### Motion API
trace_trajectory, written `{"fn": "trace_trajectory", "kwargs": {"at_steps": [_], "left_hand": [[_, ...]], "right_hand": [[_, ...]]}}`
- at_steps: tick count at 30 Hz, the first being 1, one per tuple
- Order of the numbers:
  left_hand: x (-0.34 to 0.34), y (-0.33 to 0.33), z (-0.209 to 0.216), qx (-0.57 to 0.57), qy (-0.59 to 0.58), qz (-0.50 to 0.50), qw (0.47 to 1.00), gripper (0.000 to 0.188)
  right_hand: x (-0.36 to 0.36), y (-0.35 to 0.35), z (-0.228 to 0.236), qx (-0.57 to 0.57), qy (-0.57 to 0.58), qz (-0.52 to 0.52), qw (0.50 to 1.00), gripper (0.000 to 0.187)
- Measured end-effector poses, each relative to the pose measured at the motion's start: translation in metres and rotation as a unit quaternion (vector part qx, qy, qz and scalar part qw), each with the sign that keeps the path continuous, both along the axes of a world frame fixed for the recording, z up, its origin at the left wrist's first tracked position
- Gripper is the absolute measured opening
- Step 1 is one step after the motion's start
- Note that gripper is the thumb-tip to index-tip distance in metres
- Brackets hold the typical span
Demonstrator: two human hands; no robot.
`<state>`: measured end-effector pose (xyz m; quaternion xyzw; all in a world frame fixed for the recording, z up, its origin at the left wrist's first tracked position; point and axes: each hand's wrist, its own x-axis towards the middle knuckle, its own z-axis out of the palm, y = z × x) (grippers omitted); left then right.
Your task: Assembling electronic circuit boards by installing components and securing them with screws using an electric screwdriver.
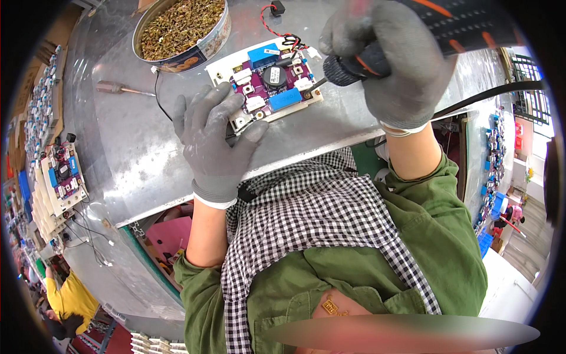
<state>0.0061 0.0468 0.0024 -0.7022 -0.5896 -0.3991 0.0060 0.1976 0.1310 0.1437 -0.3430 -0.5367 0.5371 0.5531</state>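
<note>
A purple circuit board [275, 79] with blue and white parts sits on a white base plate [224, 61] on the metal table. My left hand [215, 133], in a grey glove, lies spread with its fingers over the plate's left edge. Above the board's right side, my gloved right hand [401, 65] is wrapped round a black and orange power screwdriver [348, 71]. The screwdriver's bit reaches down to the lower right corner of the board; whether it sits in a screw is too small to tell. Red and black wires [271, 26] run off the board's far edge.
A round tin [200, 56] full of small brass-coloured screws stands at the far left. Left of the board lies a hand screwdriver [118, 88]. Stacked boards [59, 183] sit at the left, with a person in yellow [73, 298] beyond. The tool's black cable [489, 94] trails right.
</note>
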Motion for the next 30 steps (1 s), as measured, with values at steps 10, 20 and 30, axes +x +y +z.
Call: {"fn": "trace_trajectory", "kwargs": {"at_steps": [10, 20, 30], "left_hand": [[-0.004, -0.001, -0.002, -0.010, -0.010, 0.003, 1.000, 0.048], [0.002, 0.002, 0.004, 0.014, 0.005, -0.001, 1.000, 0.045], [-0.048, 0.067, 0.108, 0.134, 0.069, -0.017, 0.988, 0.043]], "right_hand": [[0.001, 0.004, -0.011, -0.023, 0.003, 0.046, 0.999, 0.015], [0.032, 0.048, -0.009, -0.099, -0.066, 0.382, 0.916, 0.024], [-0.037, 0.045, -0.004, 0.161, 0.026, 0.111, 0.980, 0.050]]}}
